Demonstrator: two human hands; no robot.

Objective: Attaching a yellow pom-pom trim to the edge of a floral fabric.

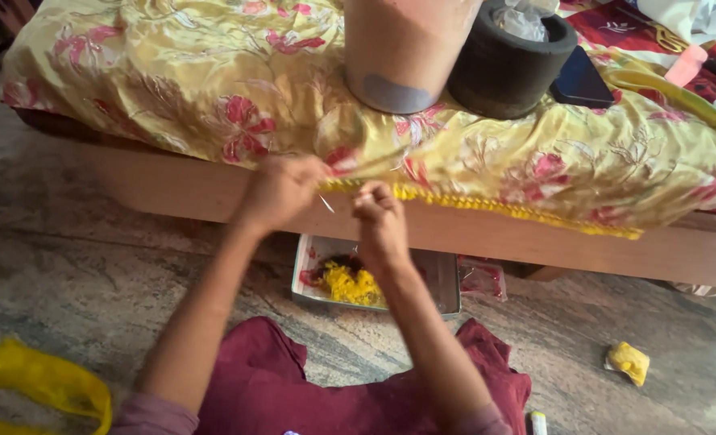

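My left hand (pixel 281 192) grips the hem of a yellow floral cloth (pixel 213 89) draped over a low wooden platform (pixel 535 238). My right hand (pixel 378 217) is closed beside it at the same hem, pinching the yellow bead trim (pixel 487 205) that runs right along the edge. A thin needle (pixel 325 203) shows between the two hands; which hand holds it I cannot tell. Below my hands a metal tray (pixel 446 282) on the floor holds yellow beads (pixel 351 285) and some red bits.
On the cloth stand a tan cylindrical container (pixel 402 52), a black ring-shaped holder (pixel 507 68) and a dark phone (pixel 581 82). The stone floor has a yellow plastic bag (pixel 43 380) at left, a small yellow packet (pixel 629 361) at right and a clear packet (pixel 483 279) by the tray.
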